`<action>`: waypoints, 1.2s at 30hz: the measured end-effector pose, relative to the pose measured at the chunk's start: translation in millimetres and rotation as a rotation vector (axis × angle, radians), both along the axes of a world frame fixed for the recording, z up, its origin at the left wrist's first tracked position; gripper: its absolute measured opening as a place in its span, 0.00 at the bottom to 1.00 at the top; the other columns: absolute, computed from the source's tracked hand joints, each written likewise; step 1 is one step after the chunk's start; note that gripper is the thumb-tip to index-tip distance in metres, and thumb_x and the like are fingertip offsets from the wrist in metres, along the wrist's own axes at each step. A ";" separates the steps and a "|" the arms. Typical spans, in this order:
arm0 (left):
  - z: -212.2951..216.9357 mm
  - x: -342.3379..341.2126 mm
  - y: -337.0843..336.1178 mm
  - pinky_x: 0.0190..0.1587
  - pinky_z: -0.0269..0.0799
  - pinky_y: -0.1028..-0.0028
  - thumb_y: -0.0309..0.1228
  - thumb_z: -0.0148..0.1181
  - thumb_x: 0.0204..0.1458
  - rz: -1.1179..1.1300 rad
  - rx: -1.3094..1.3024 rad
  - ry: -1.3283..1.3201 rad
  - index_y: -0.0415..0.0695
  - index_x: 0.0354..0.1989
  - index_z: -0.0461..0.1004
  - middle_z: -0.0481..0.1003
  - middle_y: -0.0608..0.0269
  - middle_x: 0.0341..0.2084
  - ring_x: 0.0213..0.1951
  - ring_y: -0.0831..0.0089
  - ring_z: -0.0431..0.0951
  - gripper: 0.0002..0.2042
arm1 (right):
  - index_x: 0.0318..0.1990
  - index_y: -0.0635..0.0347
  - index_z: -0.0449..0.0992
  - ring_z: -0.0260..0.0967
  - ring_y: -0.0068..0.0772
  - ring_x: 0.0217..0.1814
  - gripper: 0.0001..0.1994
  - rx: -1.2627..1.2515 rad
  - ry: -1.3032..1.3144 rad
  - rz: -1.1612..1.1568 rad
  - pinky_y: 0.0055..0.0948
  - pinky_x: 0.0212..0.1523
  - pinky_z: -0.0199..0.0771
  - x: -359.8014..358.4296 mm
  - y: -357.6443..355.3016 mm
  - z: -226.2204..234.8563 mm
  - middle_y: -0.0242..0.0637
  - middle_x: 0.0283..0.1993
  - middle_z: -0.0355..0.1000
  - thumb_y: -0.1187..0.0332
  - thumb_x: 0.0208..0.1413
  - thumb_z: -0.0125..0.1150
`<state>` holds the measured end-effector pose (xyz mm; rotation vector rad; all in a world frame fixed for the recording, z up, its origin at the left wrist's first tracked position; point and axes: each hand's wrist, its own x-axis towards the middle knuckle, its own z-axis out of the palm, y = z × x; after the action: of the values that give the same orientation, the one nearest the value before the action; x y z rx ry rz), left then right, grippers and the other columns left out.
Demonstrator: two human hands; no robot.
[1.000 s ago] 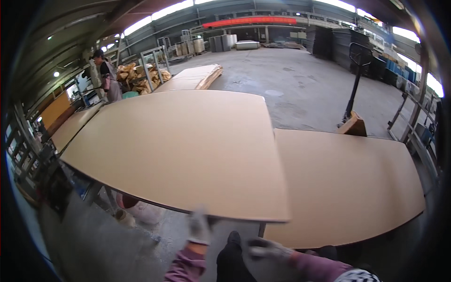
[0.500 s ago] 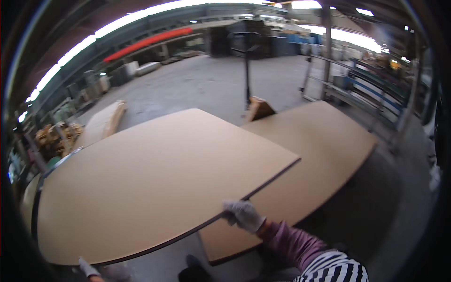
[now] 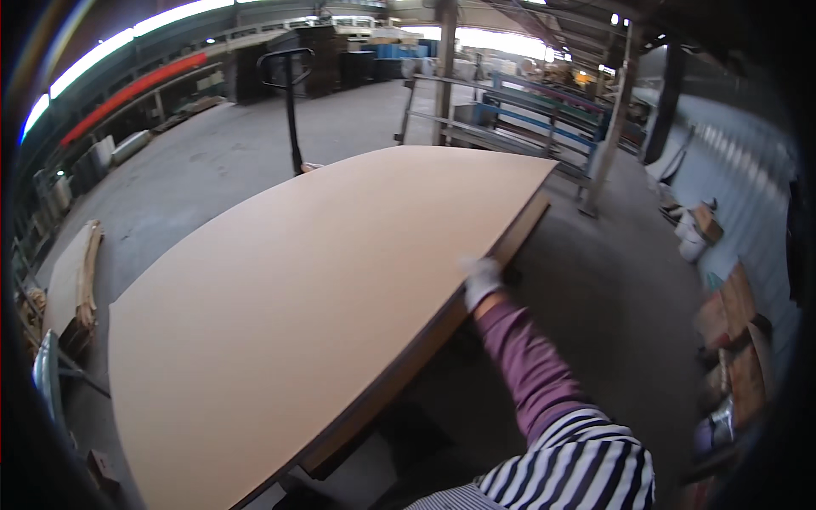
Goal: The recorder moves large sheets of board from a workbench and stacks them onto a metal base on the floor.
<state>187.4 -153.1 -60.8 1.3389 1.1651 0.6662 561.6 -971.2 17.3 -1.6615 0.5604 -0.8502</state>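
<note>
The right hand (image 3: 482, 280), in a pale glove and blurred, rests at the near long edge of a large tan board (image 3: 314, 289) that fills the middle of the view; the hand lies over that edge, but the blur hides whether the fingers curl under it or simply press on it, so how far they are closed cannot be told. A purple sleeve (image 3: 527, 365) runs back from the hand to a striped top (image 3: 578, 467) at the lower edge. The left hand is out of sight. The board lies on top of a stack whose dark side (image 3: 408, 361) shows beneath the edge; its lower left corner is cut off by the picture's rim. Behind the board's far edge stands a pallet jack (image 3: 289, 93), its base hidden. Cardboard boxes (image 3: 731, 323) at the right are dim and hard to make out.
</note>
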 end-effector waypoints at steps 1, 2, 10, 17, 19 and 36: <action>-19.6 26.9 -64.4 0.49 0.71 0.70 0.33 0.51 0.56 -0.077 -0.165 -0.080 0.34 0.51 0.68 0.73 0.51 0.44 0.45 0.62 0.73 0.18 | 0.28 0.62 0.75 0.71 0.44 0.30 0.15 -0.089 0.213 0.131 0.39 0.31 0.69 -11.9 41.2 -25.3 0.45 0.28 0.74 0.58 0.47 0.54; -41.9 52.0 -125.1 0.49 0.72 0.69 0.33 0.51 0.56 -0.155 -0.339 -0.158 0.35 0.51 0.68 0.73 0.51 0.45 0.45 0.62 0.73 0.18 | 0.28 0.60 0.74 0.71 0.53 0.34 0.13 -0.389 0.395 0.200 0.42 0.31 0.69 -29.4 85.2 -66.1 0.51 0.31 0.73 0.58 0.48 0.52; -190.9 137.4 -248.6 0.47 0.71 0.66 0.35 0.56 0.51 -0.381 -0.661 -0.263 0.35 0.51 0.67 0.73 0.55 0.41 0.42 0.62 0.74 0.21 | 0.45 0.64 0.72 0.67 0.35 0.40 0.18 0.789 0.334 0.360 0.37 0.42 0.69 -84.4 105.6 -223.6 0.38 0.40 0.71 0.69 0.45 0.63; -166.1 207.6 -287.0 0.39 0.69 0.72 0.34 0.59 0.48 -0.601 -0.421 0.225 0.33 0.48 0.69 0.74 0.60 0.38 0.39 0.72 0.73 0.21 | 0.33 0.49 0.72 0.53 0.30 0.12 0.10 0.598 0.781 0.173 0.30 0.14 0.57 -22.6 28.6 -295.0 0.33 0.22 0.66 0.56 0.52 0.59; -207.3 218.0 -284.8 0.40 0.68 0.73 0.34 0.58 0.48 -0.602 -0.396 0.224 0.32 0.47 0.70 0.75 0.58 0.38 0.39 0.72 0.73 0.21 | 0.33 0.48 0.71 0.50 0.28 0.11 0.10 0.590 0.855 0.130 0.27 0.13 0.56 -6.7 34.5 -318.2 0.31 0.21 0.64 0.54 0.52 0.59; -212.3 220.6 -255.0 0.44 0.67 0.72 0.39 0.55 0.47 -0.585 -0.367 0.528 0.35 0.43 0.73 0.76 0.56 0.34 0.38 0.69 0.75 0.20 | 0.39 0.43 0.70 0.64 0.24 0.21 0.11 0.727 0.952 0.034 0.22 0.16 0.63 -28.4 98.6 -313.7 0.25 0.29 0.69 0.52 0.55 0.56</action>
<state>408.0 -408.1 -273.1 1.4726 1.1434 -0.3311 533.2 -872.6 -296.4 -1.2867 1.2964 0.2512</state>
